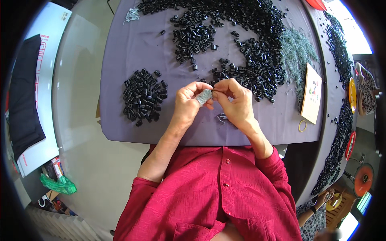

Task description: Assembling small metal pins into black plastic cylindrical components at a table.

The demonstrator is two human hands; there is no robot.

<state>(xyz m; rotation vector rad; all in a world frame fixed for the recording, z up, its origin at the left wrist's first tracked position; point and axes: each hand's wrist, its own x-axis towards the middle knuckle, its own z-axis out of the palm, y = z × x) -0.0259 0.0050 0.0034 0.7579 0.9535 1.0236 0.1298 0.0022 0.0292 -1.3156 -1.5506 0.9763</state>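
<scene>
My left hand (187, 100) and my right hand (237, 102) meet above the near part of the table, fingers pinched together. Between their fingertips is a small dark piece (213, 90), mostly hidden, so its kind cannot be made out. A grey speckled sleeve or wrap (204, 97) lies along my left thumb. Beneath my right hand, a few small metal pins (222, 117) rest on the purple-grey cloth. To the left of my hands sits a separate heap of short black cylindrical pieces (144, 96). A larger spread of the same black pieces (257, 60) lies beyond my hands.
Thin grey-clear pins (297, 52) form a pile at the right, beside a pale printed board (311, 93) and a yellow ring (302, 125). Another small pin pile (132, 15) lies far left. A second table (329, 152) holds more black pieces; another person's hand (323, 197) shows lower right.
</scene>
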